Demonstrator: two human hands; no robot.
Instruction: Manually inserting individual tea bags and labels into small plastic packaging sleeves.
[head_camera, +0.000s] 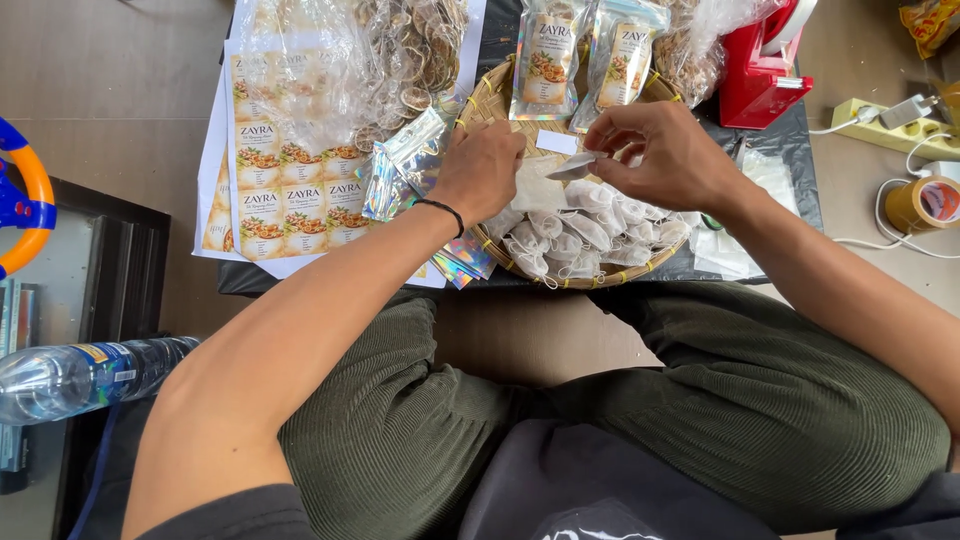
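Observation:
My left hand (482, 170) rests closed over the left rim of a round woven basket (490, 100), a black band on its wrist. Whether it grips anything underneath is hidden. My right hand (660, 150) hovers over the basket and pinches a small silvery pouch (573, 166) by its edge. Several small white tea-bag sachets (580, 235) fill the near side of the basket. Two printed holographic packets (548, 60) stand against its far rim. Loose shiny empty pouches (405, 165) lie just left of my left hand.
Sheets of printed labels (290, 190) and a clear bag of dried slices (400, 50) lie at the left. A red tape dispenser (760, 70) stands at the back right, with a power strip (890, 125) and tape roll (925, 203) beyond. A water bottle (80, 378) lies on the floor.

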